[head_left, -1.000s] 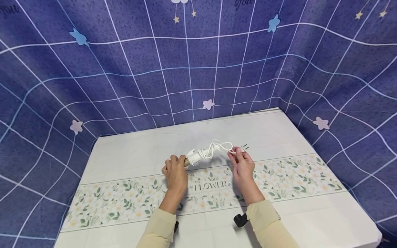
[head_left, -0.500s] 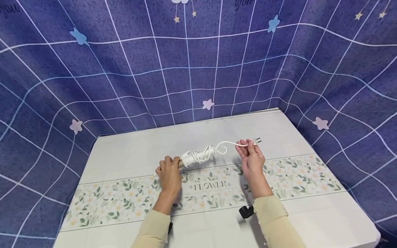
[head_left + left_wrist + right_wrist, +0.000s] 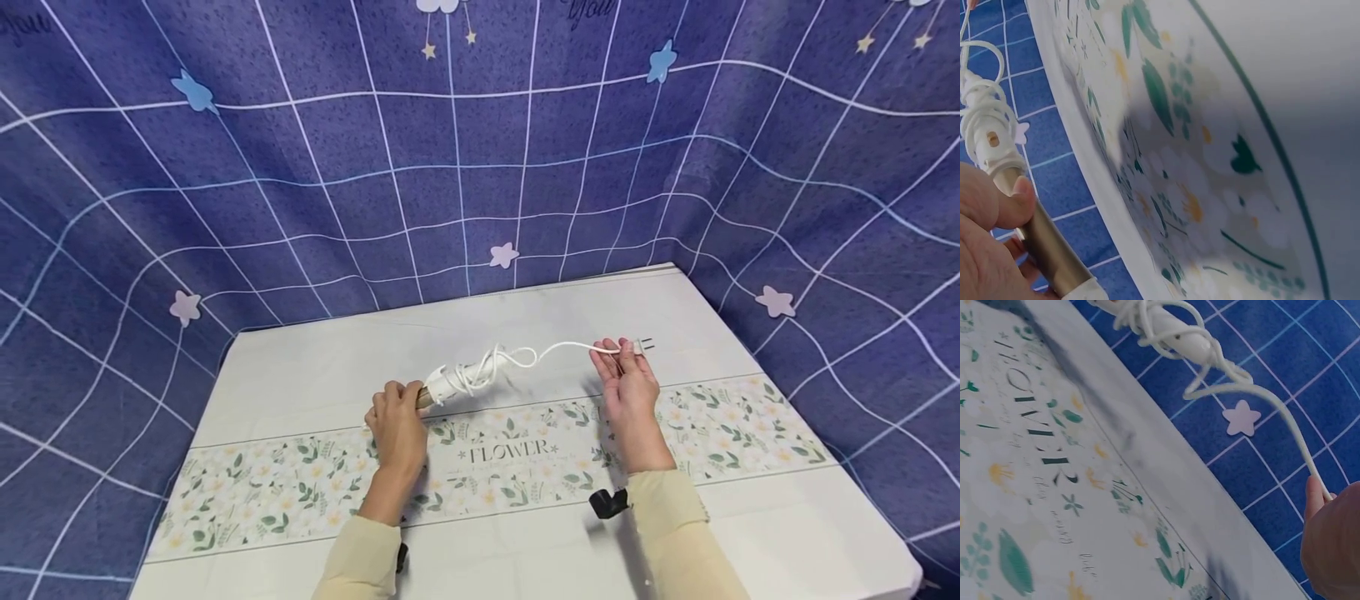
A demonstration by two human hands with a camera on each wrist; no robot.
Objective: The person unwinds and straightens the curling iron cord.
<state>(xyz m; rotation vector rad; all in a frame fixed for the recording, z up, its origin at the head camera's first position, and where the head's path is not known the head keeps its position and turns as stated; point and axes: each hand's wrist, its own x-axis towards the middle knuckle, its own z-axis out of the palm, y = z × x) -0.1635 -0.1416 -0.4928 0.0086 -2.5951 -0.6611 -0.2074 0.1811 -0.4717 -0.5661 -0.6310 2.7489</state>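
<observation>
From where the person stands, only the head view shows the plug (image 3: 637, 346), its two prongs pointing to three o'clock; the right wrist view loses it behind the hand and beyond the frame. That view does give me a better look at the white cord (image 3: 1297, 432), looped loosely around the handle (image 3: 441, 385) and then running toward five o'clock to the fingers. The left wrist view adds what the head view mostly hides: a long gold barrel, a white end piece (image 3: 1088, 291) toward five o'clock, and a tan switch (image 3: 993, 138) on the handle.

The corded wand (image 3: 1054, 247) is held up over the table (image 3: 315, 358), its handle angled to two o'clock from the left hand (image 3: 397, 425). That hand is wrapped around the barrel, thumb laid along it just beside the handle. Out at three o'clock from it, the right hand (image 3: 632, 400) pinches the plug between thumb and forefinger, its other fingers more loosely extended toward eleven o'clock by the cord. Between the hands, a little on their six o'clock side, the word FLOWER (image 3: 510, 450) is printed on the table; a blue curtain (image 3: 487, 196) hangs at twelve.
</observation>
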